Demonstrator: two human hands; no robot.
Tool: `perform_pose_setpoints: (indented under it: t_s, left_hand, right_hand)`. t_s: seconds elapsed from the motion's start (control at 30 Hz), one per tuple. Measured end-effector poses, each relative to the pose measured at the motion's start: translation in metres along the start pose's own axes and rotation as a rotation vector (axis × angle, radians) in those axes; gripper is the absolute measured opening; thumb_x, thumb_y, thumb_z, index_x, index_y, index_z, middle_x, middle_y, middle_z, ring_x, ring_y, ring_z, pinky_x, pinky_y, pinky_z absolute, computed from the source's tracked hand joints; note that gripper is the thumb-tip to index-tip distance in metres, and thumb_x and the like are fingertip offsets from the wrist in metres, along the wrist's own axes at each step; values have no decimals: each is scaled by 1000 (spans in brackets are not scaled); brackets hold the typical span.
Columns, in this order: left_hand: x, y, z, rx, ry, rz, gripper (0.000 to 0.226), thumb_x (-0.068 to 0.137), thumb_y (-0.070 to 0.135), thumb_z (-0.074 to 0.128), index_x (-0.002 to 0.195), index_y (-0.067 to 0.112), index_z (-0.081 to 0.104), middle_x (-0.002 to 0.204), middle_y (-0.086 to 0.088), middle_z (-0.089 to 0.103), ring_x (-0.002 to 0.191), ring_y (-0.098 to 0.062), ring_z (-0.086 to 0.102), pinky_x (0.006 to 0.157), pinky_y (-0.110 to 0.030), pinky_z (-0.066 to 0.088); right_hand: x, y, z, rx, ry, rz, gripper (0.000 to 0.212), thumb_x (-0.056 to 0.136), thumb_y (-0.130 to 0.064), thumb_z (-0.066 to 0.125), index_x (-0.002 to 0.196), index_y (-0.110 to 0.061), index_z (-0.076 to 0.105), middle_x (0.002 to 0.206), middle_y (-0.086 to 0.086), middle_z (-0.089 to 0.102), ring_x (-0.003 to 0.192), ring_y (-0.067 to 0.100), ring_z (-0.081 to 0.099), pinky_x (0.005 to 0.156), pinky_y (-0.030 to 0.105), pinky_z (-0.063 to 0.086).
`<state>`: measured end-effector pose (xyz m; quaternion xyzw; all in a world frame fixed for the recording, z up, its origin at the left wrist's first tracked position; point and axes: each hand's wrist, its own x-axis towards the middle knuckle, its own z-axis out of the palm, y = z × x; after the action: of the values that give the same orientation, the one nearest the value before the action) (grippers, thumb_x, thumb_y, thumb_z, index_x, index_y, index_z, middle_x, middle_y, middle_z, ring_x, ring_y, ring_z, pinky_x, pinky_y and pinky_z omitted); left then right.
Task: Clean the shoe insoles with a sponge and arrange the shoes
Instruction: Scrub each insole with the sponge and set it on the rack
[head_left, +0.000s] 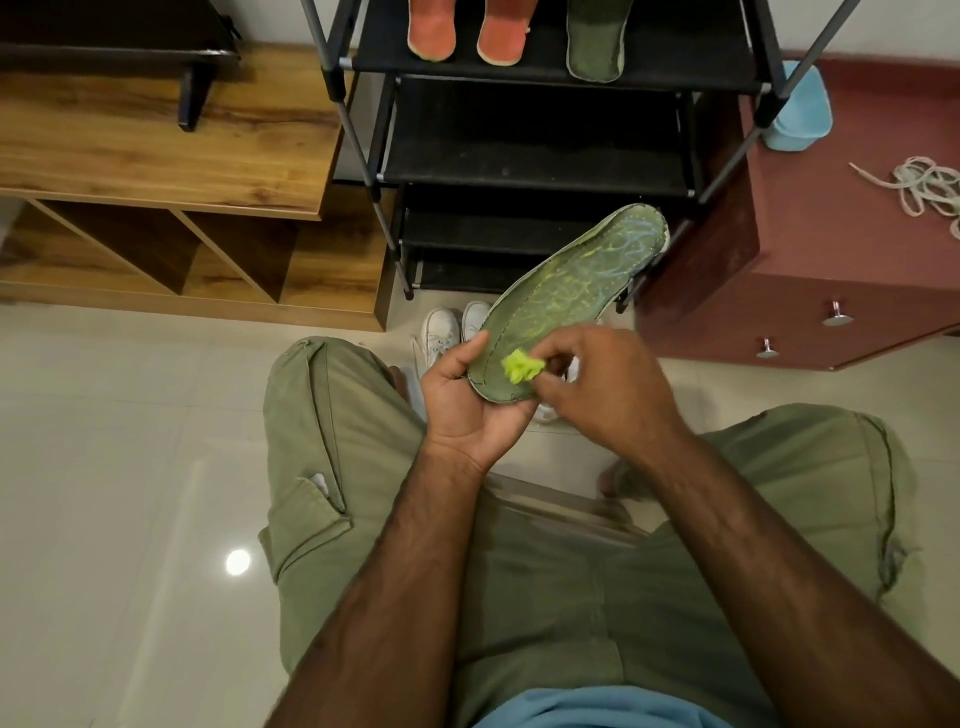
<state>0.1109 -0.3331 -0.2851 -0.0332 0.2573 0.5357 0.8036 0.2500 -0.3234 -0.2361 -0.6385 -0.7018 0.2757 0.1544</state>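
My left hand (467, 400) grips the heel end of a green insole (566, 296), thumb over its near edge and fingers curled underneath. The insole slants up and away toward the foot of the black shoe rack (519, 156). My right hand (608, 384) pinches a small lime-green sponge (522, 366) between thumb and fingertips and presses it on the insole's heel area, just beside my left thumb.

The insole's face carries yellowish and bluish streaks (possibly cleaner, though I cannot tell from here). On the floor just in front of the rack, under the insole, stands a pair of white shoes (441, 330), partly hidden by my hands.

On the rack's upper shelf lie two orange insoles (432, 31) side by side, with a second green insole (596, 41) to their right. Right of the rack stands a maroon cabinet (831, 249) bearing a light blue container (800, 109) and a loose coil of white laces (924, 187). Left of the rack stands a wooden unit (156, 156).
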Motion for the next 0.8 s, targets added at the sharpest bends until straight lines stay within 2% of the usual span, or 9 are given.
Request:
perform_pose_setpoints:
  t_s: [0.07, 0.1, 0.2, 0.23, 0.33, 0.4, 0.57, 0.7, 0.8]
  left_hand:
    - [0, 0, -1, -22, -6, -5, 48, 91, 25, 47, 119, -7, 70, 127, -26, 66, 115, -39, 67, 111, -49, 45]
    - [0, -1, -2, -12, -9, -9, 49, 92, 26, 47, 121, -7, 69, 131, -27, 64, 118, -40, 66, 112, -49, 45]
    - [0, 0, -1, 23, -3, -21, 61, 95, 29, 48, 144, -6, 50, 150, -29, 47, 140, -44, 46, 124, -51, 26]
    - [0, 0, 0, 29, -6, -28, 61, 95, 31, 49, 143, -6, 51, 149, -28, 49, 140, -42, 47, 123, -50, 28]
    - [1, -2, -4, 25, 13, -59, 52, 99, 37, 48, 124, -4, 66, 130, -23, 64, 122, -35, 61, 114, -46, 43]
    - [1, -1, -6, 23, 7, -72, 53, 101, 39, 48, 124, -4, 66, 128, -23, 64, 122, -34, 62, 112, -46, 45]
    - [0, -2, -3, 38, -1, -68, 56, 98, 40, 48, 130, -3, 63, 135, -24, 61, 124, -35, 61, 112, -46, 41]
    - [3, -1, -13, 56, 32, -119, 58, 101, 42, 50, 136, -4, 53, 138, -21, 54, 138, -32, 46, 125, -45, 25]
    - [5, -3, -12, 63, 16, -103, 55, 99, 40, 49, 132, -3, 59, 140, -23, 56, 135, -34, 50, 124, -47, 26]
  right_hand:
    - [-3, -1, 2, 27, -87, -15, 14, 84, -34, 78, 97, -37, 77, 85, -18, 72, 79, 3, 66, 73, 38, 59]
    - [-1, 2, 1, 16, -47, 12, 13, 84, -37, 77, 97, -39, 76, 86, -19, 72, 79, 3, 66, 72, 38, 60]
    - [7, 9, -2, -73, 175, 131, 15, 85, -39, 72, 100, -40, 74, 91, -13, 71, 83, 12, 67, 74, 37, 59]
    - [6, 8, -1, -79, 187, 125, 16, 85, -37, 72, 101, -39, 74, 92, -12, 71, 84, 13, 67, 75, 36, 58]
    - [-6, -9, 6, 20, 4, -14, 17, 87, -34, 75, 105, -35, 77, 94, -14, 71, 83, 7, 65, 75, 35, 58]
    - [-11, -14, 9, 34, -60, -53, 19, 87, -35, 76, 106, -37, 77, 94, -16, 71, 82, 4, 63, 75, 35, 58]
    - [8, -7, 5, 14, 183, 95, 17, 88, -34, 73, 104, -38, 76, 92, -16, 72, 83, 9, 67, 73, 39, 59]
    - [0, -16, 8, 20, -31, -58, 17, 89, -37, 74, 106, -39, 76, 95, -17, 69, 84, 5, 63, 75, 37, 57]
    - [11, -8, 2, 11, 46, 10, 15, 89, -35, 74, 104, -39, 76, 91, -18, 71, 81, 5, 65, 75, 38, 59]
